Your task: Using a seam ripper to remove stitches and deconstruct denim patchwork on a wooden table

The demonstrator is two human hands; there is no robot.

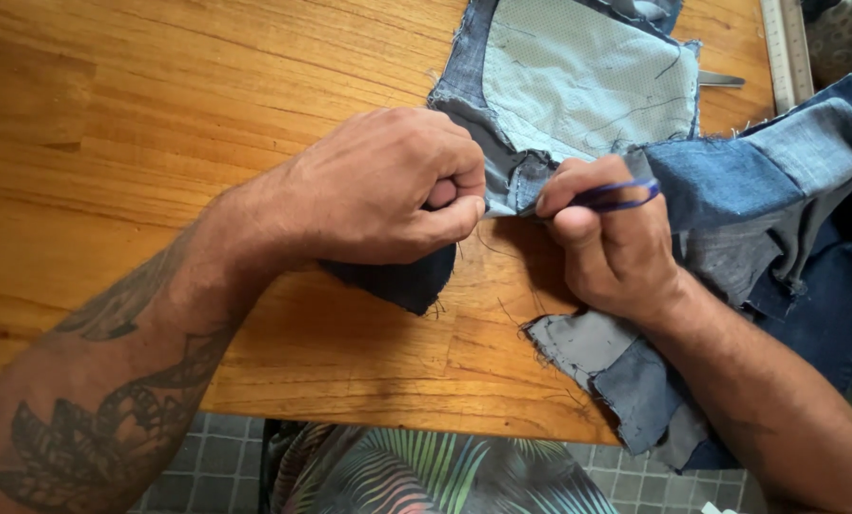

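Wooden table point(159, 124), patchwork denim pieces point(778, 190) spread on it (frayed edges), ruler point(788, 48) at far edge

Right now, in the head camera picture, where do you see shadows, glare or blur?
In the head view: light is soft and even; a dark shadow lies under the left hand and right hand on the wooden table; faint sheen on the wood, no harsh glare; the patchwork denim looks sharp; straight edges bend slightly toward the corners.

A home sewing spot: wooden table point(159, 143), denim patchwork point(759, 190), ruler point(788, 48), tiled floor point(226, 457).
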